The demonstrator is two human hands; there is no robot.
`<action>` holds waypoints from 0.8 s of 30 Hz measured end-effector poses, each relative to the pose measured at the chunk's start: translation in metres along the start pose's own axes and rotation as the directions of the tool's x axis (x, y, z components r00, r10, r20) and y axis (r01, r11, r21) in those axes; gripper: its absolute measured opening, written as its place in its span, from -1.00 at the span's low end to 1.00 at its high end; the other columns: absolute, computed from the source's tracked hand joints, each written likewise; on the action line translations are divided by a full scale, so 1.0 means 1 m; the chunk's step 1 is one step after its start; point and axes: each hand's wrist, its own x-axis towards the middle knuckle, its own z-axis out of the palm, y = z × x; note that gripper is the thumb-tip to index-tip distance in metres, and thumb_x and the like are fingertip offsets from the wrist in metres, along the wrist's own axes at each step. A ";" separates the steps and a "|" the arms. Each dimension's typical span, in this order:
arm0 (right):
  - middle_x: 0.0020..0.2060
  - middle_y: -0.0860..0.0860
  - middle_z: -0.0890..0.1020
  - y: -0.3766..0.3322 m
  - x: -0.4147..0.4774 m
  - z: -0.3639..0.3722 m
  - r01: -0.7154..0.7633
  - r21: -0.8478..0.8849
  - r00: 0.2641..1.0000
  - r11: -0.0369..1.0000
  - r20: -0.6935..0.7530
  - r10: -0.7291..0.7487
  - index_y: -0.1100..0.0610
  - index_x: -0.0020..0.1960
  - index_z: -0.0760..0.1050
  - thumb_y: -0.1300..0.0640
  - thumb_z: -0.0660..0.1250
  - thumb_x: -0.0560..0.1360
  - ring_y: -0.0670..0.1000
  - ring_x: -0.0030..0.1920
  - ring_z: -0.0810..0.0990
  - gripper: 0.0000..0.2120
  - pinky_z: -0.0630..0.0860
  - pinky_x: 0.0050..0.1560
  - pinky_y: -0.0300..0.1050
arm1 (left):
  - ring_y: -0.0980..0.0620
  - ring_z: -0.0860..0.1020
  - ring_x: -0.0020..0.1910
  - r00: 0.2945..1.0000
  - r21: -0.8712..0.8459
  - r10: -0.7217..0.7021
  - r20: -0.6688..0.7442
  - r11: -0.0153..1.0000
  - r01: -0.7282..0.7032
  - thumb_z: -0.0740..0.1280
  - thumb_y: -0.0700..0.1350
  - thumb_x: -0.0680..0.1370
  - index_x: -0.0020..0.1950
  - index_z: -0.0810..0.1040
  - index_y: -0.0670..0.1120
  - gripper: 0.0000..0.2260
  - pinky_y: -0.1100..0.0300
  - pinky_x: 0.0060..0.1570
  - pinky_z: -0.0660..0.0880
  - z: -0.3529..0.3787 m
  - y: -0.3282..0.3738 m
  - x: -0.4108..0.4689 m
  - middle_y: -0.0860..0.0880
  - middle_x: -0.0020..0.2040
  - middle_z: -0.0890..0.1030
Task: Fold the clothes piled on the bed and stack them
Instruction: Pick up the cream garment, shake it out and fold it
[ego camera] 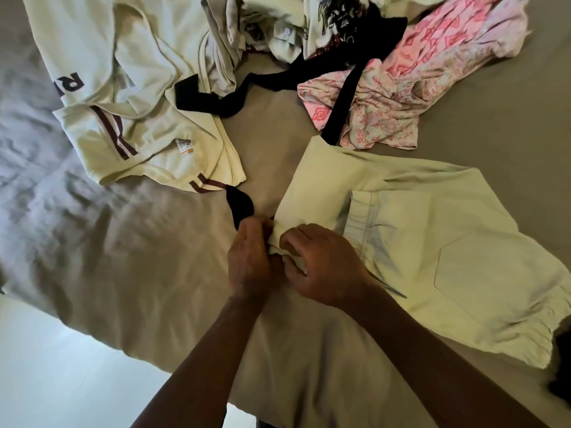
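Observation:
Pale green shorts [432, 242] with a pocket lie spread across the bed's right half. My left hand [250, 261] and my right hand [321, 264] meet at the garment's near left corner, and both pinch a bunched bit of its cloth. A cream jersey [123, 118] with maroon stripes lies unfolded at the upper left. At the back right sits a pink patterned garment [432, 72]. A black garment [355, 66] trails across the pile, and a black piece [239, 205] shows just beyond my left hand.
The tan bedsheet [154, 257] covers the bed, with a rumpled grey blanket [27, 134] on the left. More mixed clothes [278, 23] are heaped at the top. The bed's edge and pale floor [61, 366] lie at the lower left.

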 end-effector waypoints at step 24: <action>-0.25 0.03 0.62 0.088 0.165 -0.031 -0.689 0.195 0.725 0.698 0.200 0.659 0.09 -0.20 0.56 -0.08 0.58 0.42 0.07 -0.13 0.62 -0.71 0.46 -0.20 -0.15 | 0.05 0.31 -0.39 0.987 0.079 0.090 -0.131 0.994 -0.080 0.30 -0.33 0.27 -0.20 0.44 -0.12 -0.82 0.18 -0.36 0.14 -0.015 -0.014 0.022 0.04 -0.34 0.43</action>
